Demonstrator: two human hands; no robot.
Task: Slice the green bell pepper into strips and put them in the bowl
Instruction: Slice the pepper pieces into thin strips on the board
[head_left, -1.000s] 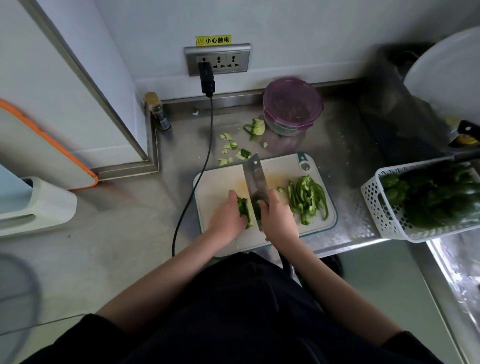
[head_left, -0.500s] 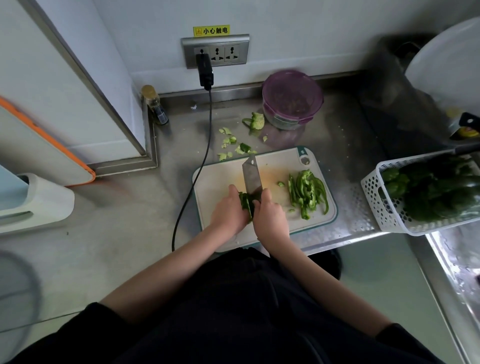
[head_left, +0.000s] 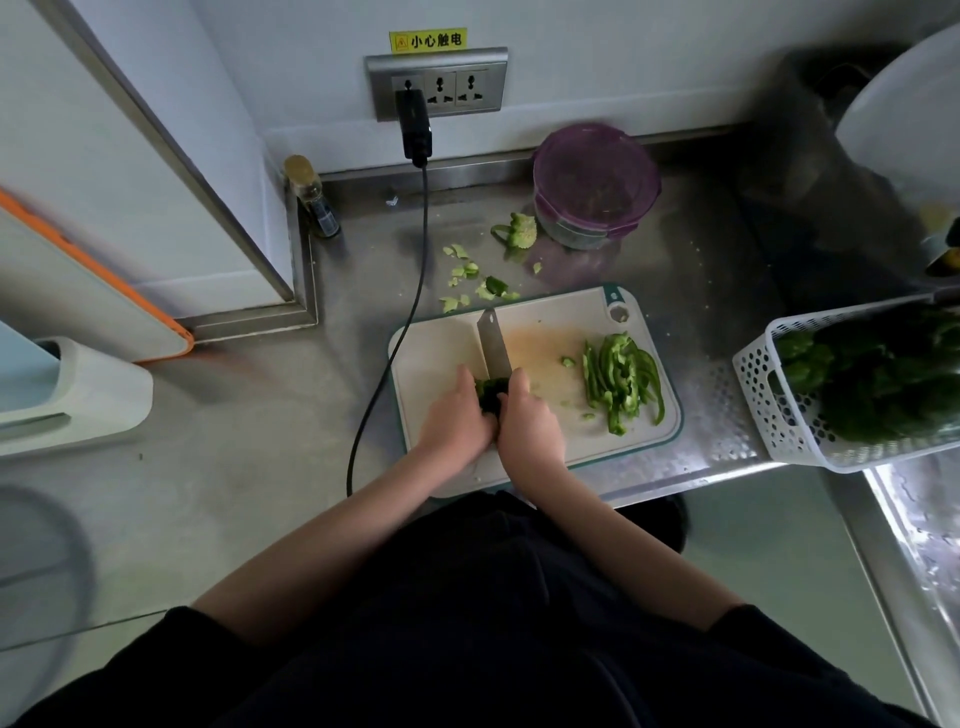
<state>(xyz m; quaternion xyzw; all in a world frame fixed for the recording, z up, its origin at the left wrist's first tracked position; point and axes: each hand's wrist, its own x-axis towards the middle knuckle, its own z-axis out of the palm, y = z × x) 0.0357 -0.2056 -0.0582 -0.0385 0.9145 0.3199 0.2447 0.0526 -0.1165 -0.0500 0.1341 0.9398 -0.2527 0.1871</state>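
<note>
The steel worktop (head_left: 249, 467) carries the cutting board (head_left: 441, 343) at its near edge, with a white basket (head_left: 763, 395) of whole peppers at the right and a lidded purple bowl (head_left: 597, 182) at the far side by the wall. Trimmings (head_left: 467, 275) lie scattered between bowl and board. A pile of finished strips (head_left: 621, 379) rests on the right part of the board.

The remaining pepper piece (head_left: 491, 395) sits near the board's middle, between the two hands. The left hand (head_left: 457, 415) holds it down with curled fingers. The right hand (head_left: 530, 426) has its grip closed round the knife (head_left: 493, 345) handle (the handle itself is hidden under the hand), the blade pointing far and standing over the piece.

To execute this step well: keep the left fingertips tucked back from the blade, advance the hand a strip's width per cut, and bring the blade straight down for even strips.

Compared with half a second ago, the hands and blade occupy nearly the same position on the board; the pepper piece looks more covered by the hands, and the strip pile is unchanged.
</note>
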